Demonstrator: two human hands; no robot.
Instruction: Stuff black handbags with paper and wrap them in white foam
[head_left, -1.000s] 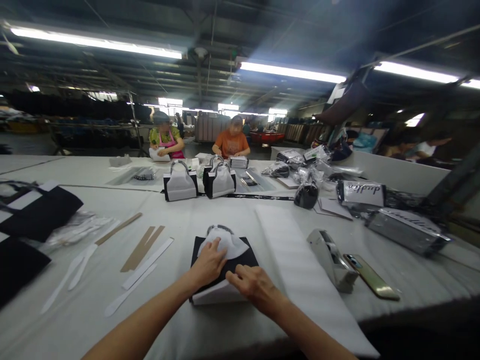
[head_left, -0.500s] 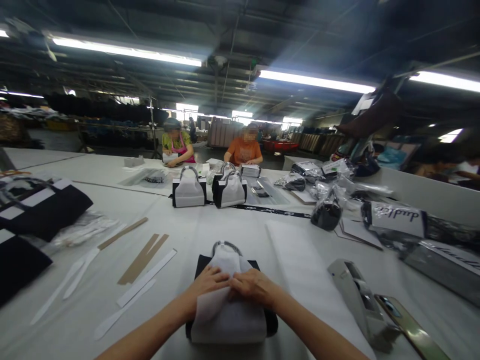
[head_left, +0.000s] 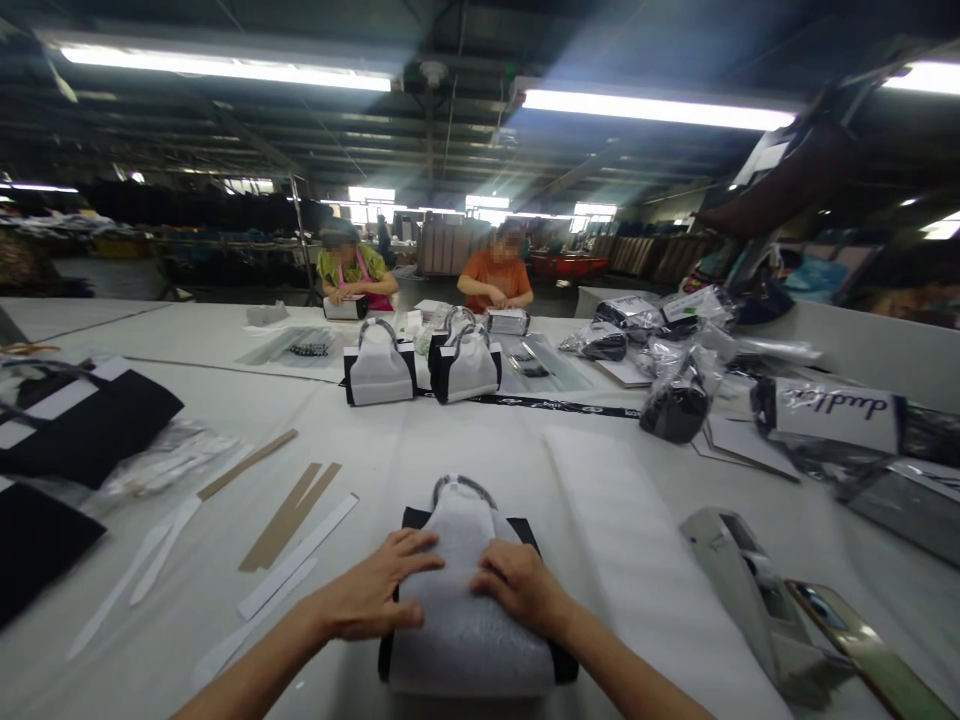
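Observation:
A black handbag (head_left: 395,648) stands on the white table in front of me, its front covered by a thin white wrapping sheet (head_left: 472,650). Its wrapped handle (head_left: 463,488) arches up at the far side. My left hand (head_left: 382,590) rests at the bag's left edge, fingers spread, fingertips on the sheet. On the right half of the sheet lies my right hand (head_left: 521,585), its fingers bent together against the material; the fingertips are partly hidden.
Right of the bag lie a long white foam strip (head_left: 622,540), a tape dispenser (head_left: 742,590) and a phone (head_left: 862,640). Brown card strips (head_left: 289,520) are on the left, near black bags (head_left: 97,420). Two wrapped bags (head_left: 380,370) stand ahead; two people sit across the table.
The sheet's loose flap now lies smooth over the bag's front. My left hand has moved left and spread its fingers; my right hand has shifted slightly right. The view has tilted and shifted somewhat.

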